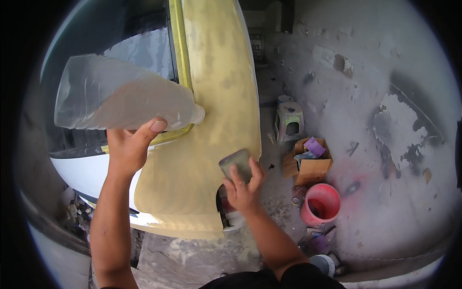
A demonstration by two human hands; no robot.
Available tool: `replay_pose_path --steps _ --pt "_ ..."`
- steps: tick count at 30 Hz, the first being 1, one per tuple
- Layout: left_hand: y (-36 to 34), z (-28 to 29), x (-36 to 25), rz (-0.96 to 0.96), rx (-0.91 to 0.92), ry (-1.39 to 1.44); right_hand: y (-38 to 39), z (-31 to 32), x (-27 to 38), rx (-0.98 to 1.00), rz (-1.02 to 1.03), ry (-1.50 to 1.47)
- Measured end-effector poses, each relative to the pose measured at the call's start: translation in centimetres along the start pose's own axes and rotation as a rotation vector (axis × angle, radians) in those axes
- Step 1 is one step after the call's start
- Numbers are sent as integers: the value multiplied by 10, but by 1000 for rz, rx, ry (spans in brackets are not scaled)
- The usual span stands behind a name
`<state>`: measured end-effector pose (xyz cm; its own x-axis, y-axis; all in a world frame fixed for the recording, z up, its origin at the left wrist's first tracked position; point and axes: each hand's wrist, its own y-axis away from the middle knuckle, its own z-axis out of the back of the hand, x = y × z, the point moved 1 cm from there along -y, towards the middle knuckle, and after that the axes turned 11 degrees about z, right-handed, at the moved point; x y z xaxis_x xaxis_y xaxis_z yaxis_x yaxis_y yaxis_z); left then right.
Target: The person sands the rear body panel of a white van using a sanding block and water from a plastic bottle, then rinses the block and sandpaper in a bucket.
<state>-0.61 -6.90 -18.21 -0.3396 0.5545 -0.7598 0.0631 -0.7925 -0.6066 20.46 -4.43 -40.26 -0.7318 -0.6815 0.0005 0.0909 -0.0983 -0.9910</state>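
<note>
My left hand (129, 147) is wrapped round a big clear plastic bottle (127, 94), tipped on its side with its neck pointing right over the car body. Fingers of my right hand (245, 191) grip a grey-green sanding block (237, 164) against the lower right of the yellowish, patchy car panel (216, 67). Yellow masking tape (180, 48) edges the dark car window (130, 41), partly hidden behind the bottle. White paint (84, 176) shows below the window. Near my right wrist is an opening (223, 204) in the panel.
Right of the car stand a plastic stool (291, 114), a cardboard box (313, 172) with purple and blue items, and a red bucket (308, 219). A peeling grey wall (361, 96) runs along the right. Rubble (77, 212) lies at the lower left.
</note>
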Motion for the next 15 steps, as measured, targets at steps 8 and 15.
replay_pose_path --steps 8,15 --pt "4 4 2 -70 -18 69 -56 0 -82 19 -299 -228" --pt "-9 -9 -4 -60 23 7 -37 6 -69 2 -49 -291"
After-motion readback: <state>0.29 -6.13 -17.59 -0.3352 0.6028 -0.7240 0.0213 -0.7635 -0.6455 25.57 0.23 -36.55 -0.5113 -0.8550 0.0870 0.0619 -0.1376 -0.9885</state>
